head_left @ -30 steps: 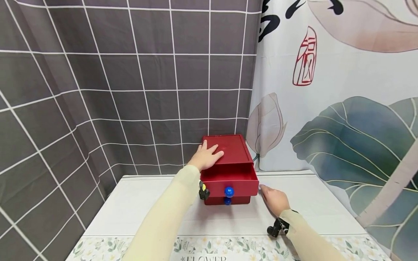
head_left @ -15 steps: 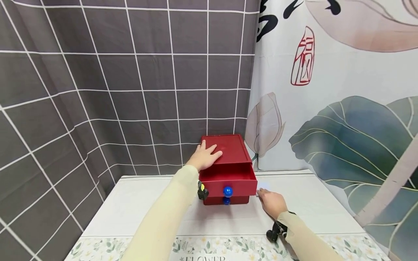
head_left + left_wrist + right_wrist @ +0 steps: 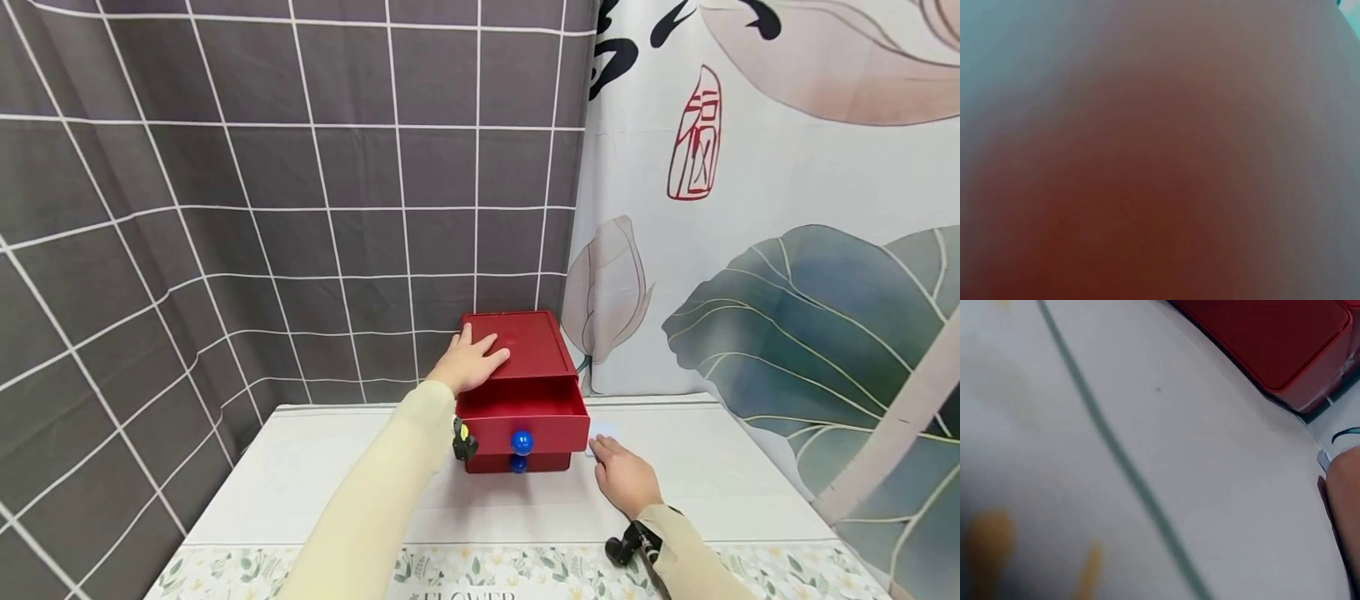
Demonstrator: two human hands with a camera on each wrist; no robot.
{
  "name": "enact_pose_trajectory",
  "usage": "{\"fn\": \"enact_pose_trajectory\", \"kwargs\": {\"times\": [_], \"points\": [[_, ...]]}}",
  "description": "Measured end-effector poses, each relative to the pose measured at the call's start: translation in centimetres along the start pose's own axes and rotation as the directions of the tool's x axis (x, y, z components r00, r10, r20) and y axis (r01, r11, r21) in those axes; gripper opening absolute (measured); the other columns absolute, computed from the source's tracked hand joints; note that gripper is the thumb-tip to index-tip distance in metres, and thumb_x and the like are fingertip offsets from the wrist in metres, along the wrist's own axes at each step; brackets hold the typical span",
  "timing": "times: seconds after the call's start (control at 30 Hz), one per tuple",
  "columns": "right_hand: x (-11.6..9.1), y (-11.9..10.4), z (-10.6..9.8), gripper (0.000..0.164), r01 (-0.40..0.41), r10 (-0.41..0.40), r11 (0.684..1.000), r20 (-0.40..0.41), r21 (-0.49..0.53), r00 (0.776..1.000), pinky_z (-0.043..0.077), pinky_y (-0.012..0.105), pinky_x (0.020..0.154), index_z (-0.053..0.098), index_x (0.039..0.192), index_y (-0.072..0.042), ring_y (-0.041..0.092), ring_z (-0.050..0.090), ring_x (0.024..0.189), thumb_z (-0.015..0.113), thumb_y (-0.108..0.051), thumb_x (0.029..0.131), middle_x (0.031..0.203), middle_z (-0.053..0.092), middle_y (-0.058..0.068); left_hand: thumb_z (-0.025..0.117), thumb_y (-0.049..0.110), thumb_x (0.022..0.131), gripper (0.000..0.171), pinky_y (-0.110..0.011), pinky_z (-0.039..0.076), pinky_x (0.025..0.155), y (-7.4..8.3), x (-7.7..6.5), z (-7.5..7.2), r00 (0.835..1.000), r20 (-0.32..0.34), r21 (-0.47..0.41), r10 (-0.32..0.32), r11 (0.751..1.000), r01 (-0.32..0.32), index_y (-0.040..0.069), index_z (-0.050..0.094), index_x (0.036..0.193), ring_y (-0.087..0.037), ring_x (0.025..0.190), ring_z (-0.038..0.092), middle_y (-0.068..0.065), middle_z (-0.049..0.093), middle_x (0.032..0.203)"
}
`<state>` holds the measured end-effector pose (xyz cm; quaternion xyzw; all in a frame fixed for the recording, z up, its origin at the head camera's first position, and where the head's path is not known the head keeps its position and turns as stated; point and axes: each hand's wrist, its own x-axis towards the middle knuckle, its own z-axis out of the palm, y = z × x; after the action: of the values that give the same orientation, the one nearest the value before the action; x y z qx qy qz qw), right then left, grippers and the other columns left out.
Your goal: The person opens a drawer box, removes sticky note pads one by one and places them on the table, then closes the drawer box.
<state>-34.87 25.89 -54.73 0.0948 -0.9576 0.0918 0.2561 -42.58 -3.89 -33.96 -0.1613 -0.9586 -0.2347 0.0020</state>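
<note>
A small red drawer cabinet [image 3: 525,346] stands at the back of the table, its upper drawer [image 3: 480,433] pulled out and the inside bare. Blue ball knobs [image 3: 522,442] mark both drawers. My left hand [image 3: 467,362] rests on the left of the cabinet top, fingers spread. Beside the drawer's right side, my right hand [image 3: 626,477] reaches low over the table, fingertips right at a small, thin, pale piece [image 3: 602,430]. A bluish bit of this piece [image 3: 1323,460] shows at the fingertip in the right wrist view. I cannot tell whether the fingers pinch it.
The white table cover [image 3: 330,467] has a floral band along the front. A dark gridded curtain [image 3: 345,200] hangs behind and at left. A white curtain with plant prints [image 3: 630,167] hangs at right. The left wrist view is a reddish blur.
My right hand has drawn slightly toward me, and more of the pale piece now shows beyond its fingertips. My left hand and the pulled-out drawer stay as they were.
</note>
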Motion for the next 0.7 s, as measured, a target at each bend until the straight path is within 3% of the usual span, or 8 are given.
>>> {"fn": "enact_pose_trajectory", "kwargs": {"times": [0.17, 0.37, 0.53, 0.7], "points": [[-0.2, 0.0, -0.1, 0.048, -0.008, 0.024, 0.995, -0.155, 0.104, 0.988, 0.053, 0.052, 0.094, 0.065, 0.131, -0.001, 0.037, 0.065, 0.118, 0.062, -0.007, 0.084, 0.126, 0.069, 0.019, 0.040, 0.062, 0.100, 0.068, -0.060, 0.022, 0.119, 0.0, 0.2, 0.1, 1.000, -0.001, 0.001, 0.007, 1.000, -0.007, 0.028, 0.036, 0.158, -0.044, 0.153, 0.010, -0.017, 0.006, 0.169], [-0.4, -0.8, -0.5, 0.038, -0.013, 0.082, 0.976, -0.315, 0.215, 0.946, 0.055, 0.053, 0.087, 0.071, 0.122, -0.005, 0.036, 0.069, 0.107, 0.062, -0.003, 0.086, 0.116, 0.073, 0.016, 0.041, 0.062, 0.099, 0.068, -0.061, 0.023, 0.118, -0.4, 0.4, 0.3, 1.000, -0.008, -0.004, 0.010, 1.000, -0.010, 0.029, 0.037, 0.158, -0.045, 0.153, 0.010, -0.017, 0.006, 0.169], [-0.6, -2.1, -0.9, 0.028, -0.031, 0.170, 0.952, -0.442, 0.304, 0.881, 0.055, 0.045, 0.079, 0.074, 0.114, -0.007, 0.031, 0.073, 0.093, 0.064, -0.002, 0.088, 0.101, 0.076, 0.010, 0.042, 0.062, 0.099, 0.068, -0.062, 0.023, 0.118, -0.5, 0.5, 0.3, 1.000, -0.008, -0.006, 0.009, 1.000, -0.009, 0.029, 0.037, 0.158, -0.045, 0.153, 0.010, -0.017, 0.006, 0.169], [-0.9, -3.1, -1.4, 0.026, 0.002, 0.245, 0.916, -0.565, 0.400, 0.788, 0.052, 0.021, 0.066, 0.074, 0.109, -0.006, 0.017, 0.067, 0.069, 0.066, 0.001, 0.086, 0.089, 0.075, 0.005, 0.042, 0.062, 0.099, 0.068, -0.062, 0.023, 0.118, -0.5, 0.3, 0.4, 1.000, -0.005, -0.003, 0.016, 1.000, -0.016, 0.028, 0.037, 0.158, -0.045, 0.153, 0.010, -0.018, 0.007, 0.169]]}}
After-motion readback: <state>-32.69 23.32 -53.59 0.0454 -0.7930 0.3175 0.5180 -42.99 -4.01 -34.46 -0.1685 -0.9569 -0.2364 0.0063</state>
